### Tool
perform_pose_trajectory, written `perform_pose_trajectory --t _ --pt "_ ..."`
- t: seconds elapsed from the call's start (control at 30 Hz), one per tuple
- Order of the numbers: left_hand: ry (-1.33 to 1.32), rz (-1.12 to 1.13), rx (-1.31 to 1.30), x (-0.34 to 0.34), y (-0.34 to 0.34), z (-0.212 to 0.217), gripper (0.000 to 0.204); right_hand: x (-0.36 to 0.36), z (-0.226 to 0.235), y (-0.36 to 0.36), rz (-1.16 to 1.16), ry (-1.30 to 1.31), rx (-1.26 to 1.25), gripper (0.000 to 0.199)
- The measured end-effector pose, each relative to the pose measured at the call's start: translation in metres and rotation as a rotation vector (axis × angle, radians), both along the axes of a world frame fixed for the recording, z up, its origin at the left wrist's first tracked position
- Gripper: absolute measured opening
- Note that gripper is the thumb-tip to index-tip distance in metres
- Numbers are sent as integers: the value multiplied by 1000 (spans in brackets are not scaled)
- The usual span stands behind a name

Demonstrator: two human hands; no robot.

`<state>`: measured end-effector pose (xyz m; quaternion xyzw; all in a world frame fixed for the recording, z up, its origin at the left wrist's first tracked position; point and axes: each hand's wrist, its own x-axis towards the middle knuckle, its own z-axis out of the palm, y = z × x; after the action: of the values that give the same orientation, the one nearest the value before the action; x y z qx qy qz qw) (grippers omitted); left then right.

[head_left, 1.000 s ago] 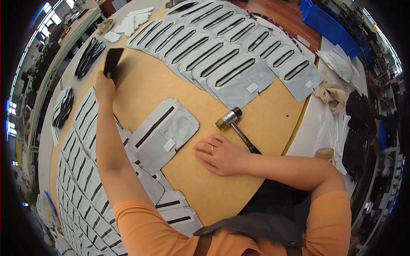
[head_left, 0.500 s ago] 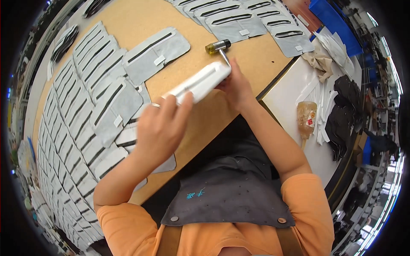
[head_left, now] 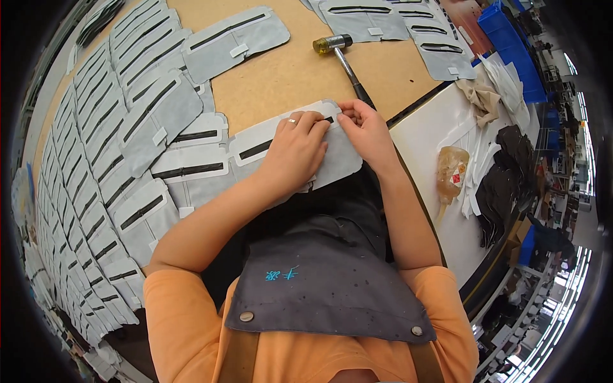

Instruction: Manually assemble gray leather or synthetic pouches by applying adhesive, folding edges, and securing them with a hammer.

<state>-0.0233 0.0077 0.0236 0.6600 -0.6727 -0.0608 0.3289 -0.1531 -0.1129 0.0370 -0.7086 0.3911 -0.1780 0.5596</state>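
Observation:
A grey fabric panel [head_left: 341,156] with a white-bordered black strip lies face up at the table's near edge, its lower side overhanging slightly. My left hand [head_left: 295,150] rests across it from the left, fingers bent and pressed together on the strip's right part. At the panel's upper right corner, my right hand [head_left: 367,131] pinches the edge between thumb and fingers. Just beyond that hand, a hammer [head_left: 345,64] with a yellowish face and dark grip lies on the table. My left hand hides part of the strip.
Overlapping rows of similar grey panels [head_left: 96,153] cover the left of the tan table [head_left: 268,80]. More panels [head_left: 364,22] lie at the far side. On the white surface to the right are an amber bottle [head_left: 452,172], white scraps and black pieces [head_left: 507,185]. A blue bin [head_left: 507,48] stands beyond.
The panel, held up and tilted before, now lies flat with its black strip facing up. My left hand has moved right along it. More of the hammer shows, and the view has shifted.

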Motion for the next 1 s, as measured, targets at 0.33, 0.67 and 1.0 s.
perform_pose_trajectory --t 0.33,0.67,1.0 --pt "-70 49 -64 -8 1 -10 31 8 0 -6 -13 -64 300 32" --pt "111 14 71 -1 2 0 34 -18 1 15 57 56 -585 21" --pt "6 23 101 -5 -1 -1 39 -29 -28 30 7 68 -932 21"
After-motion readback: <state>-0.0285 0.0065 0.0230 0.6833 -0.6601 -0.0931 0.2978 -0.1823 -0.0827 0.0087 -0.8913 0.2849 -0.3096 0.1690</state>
